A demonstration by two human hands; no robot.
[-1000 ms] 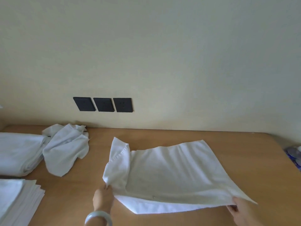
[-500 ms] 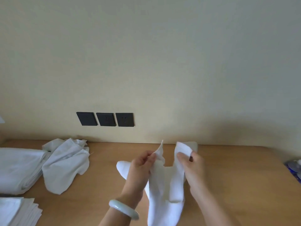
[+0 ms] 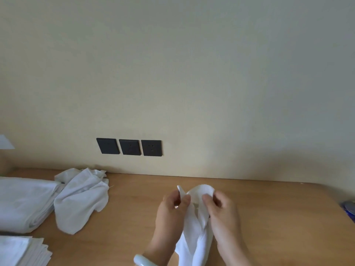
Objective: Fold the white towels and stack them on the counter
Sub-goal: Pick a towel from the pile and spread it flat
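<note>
Since the earlier frame both hands are moving closer together, and the towel (image 3: 194, 240) is hanging bunched between them, low at centre, over the bench (image 3: 278, 217). Fingers of the left hand (image 3: 171, 212) are pinching one upper corner, fingers of the right hand (image 3: 221, 212) the other.

Single head-worn view, facing forward and slightly down, close over the counter (image 3: 269, 217), wall (image 3: 192, 73) filling the upper frame

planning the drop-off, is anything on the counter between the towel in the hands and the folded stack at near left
Nothing visible: bare counter lies between the held towel and the folded stack. The crumpled towel sits just back of that line.
</note>
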